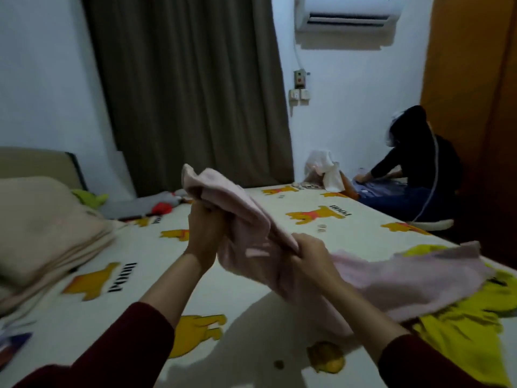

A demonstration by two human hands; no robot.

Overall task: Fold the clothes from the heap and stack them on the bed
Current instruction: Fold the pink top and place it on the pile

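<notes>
Both hands grip one pink garment [240, 214] held up over the bed [251, 303] at mid-frame. Left hand [202, 233], fingers curled, clutches a bunched end that stands up above the fist; right hand [306, 256] pinches a fold lower and to the right, knuckles toward the camera. Between the two fists the cloth runs taut on a slant, and the rest trails off to the right, draping onto a yellow garment [461, 331] that lies at the lower right of the frame. Dark red sleeves cover both forearms.

Soft and light by the look of it, the pink fabric sags wherever it is not held, so it will likely fold best when taken by corners or a seam edge and laid flat on the sheet. Folding looks barely begun.

A stack of beige bedding [42, 233] sits at the left edge. At the upper right a second person [414, 163] in dark clothes bends over blue cloth beside the bed. Brown curtains [181, 88] hang at top centre, with an air conditioner [349, 12] on the wall above.
</notes>
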